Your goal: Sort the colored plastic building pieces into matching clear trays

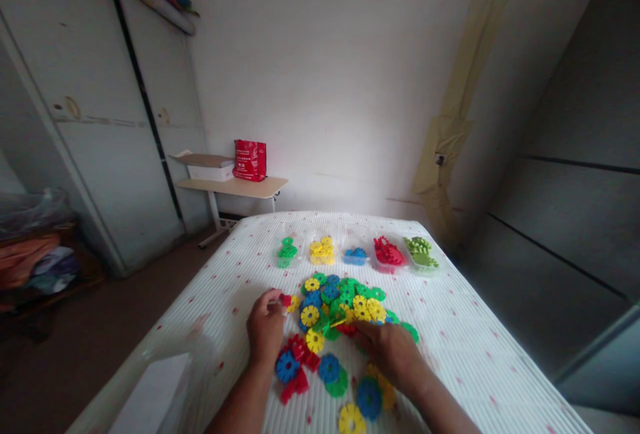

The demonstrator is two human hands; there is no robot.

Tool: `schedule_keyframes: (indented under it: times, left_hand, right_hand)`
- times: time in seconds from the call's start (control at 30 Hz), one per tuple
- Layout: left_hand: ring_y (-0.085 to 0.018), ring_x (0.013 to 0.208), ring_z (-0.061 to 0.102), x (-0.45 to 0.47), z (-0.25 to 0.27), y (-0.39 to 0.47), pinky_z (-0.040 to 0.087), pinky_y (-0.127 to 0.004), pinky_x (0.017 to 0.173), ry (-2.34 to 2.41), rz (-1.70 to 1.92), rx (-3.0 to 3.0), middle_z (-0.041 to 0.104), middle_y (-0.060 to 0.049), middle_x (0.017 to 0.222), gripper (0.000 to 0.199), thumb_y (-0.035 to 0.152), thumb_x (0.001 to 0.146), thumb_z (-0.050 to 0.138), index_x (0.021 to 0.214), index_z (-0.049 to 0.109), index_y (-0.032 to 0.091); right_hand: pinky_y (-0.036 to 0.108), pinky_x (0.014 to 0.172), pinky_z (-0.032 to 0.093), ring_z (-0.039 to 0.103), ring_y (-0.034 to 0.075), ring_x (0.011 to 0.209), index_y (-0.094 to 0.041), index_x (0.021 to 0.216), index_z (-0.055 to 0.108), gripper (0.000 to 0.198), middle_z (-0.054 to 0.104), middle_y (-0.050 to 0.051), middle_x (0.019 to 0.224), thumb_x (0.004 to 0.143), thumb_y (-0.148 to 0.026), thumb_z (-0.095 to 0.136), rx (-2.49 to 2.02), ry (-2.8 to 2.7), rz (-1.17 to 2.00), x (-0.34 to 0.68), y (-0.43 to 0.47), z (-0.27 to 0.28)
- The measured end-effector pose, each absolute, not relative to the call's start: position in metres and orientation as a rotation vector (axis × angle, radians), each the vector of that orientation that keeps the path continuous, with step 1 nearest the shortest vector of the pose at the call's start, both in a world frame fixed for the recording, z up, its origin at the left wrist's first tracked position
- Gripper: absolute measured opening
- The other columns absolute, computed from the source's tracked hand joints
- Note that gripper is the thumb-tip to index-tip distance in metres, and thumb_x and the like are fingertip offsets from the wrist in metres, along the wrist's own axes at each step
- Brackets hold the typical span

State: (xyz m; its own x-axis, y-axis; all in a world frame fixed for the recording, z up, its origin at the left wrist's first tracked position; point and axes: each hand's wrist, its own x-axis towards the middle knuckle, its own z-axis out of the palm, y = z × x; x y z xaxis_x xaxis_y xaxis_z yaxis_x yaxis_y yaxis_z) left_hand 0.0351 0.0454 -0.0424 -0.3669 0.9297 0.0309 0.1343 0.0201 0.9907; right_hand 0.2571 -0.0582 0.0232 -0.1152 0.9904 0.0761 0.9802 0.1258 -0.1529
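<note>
Lying toward the near side of the counter (215, 314), a yellow disc (352, 419) sits just beside a blue disc (369, 398). Farther in and to the left, red blocks (312, 360) are clustered with a notched blue wheel (287, 366). The left hand (266, 327) has its fingertips drawn together on a small red piece (286, 300), whose long axis is too small to read. The right hand (387, 347) bends its fingers down at another red bit (346, 329); whether they grip it, I cannot tell. The mixed pile (345, 295) lies right of the left hand and ahead-left of the right, which is nearer, reaching over its near side. Beyond, along the far edge, clear containers (391, 269) stand in a row; the one with red pieces (387, 251) is toward the far right corner, nearer the right hand.
</note>
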Motion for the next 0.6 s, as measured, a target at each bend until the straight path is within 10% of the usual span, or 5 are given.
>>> schedule_keyframes:
  times: [0.6]
  left_hand:
    - [-0.018, 0.074, 0.065, 0.034, -0.045, 0.047, 0.051, -0.024, 0.055, 1.59, 1.405, 1.16, 0.068, -0.008, 0.089, 0.029, 0.025, 0.069, 0.046, 0.093, 0.059, 0.017]
  right_hand:
    - [0.02, 0.041, 0.023, 0.029, 0.007, 0.044, -0.02, 0.062, 0.039, 0.045, 0.028, -0.008, 0.051, 0.071, -0.064, 0.043, -1.487, -1.271, 0.977, 0.288, -0.039, 0.004]
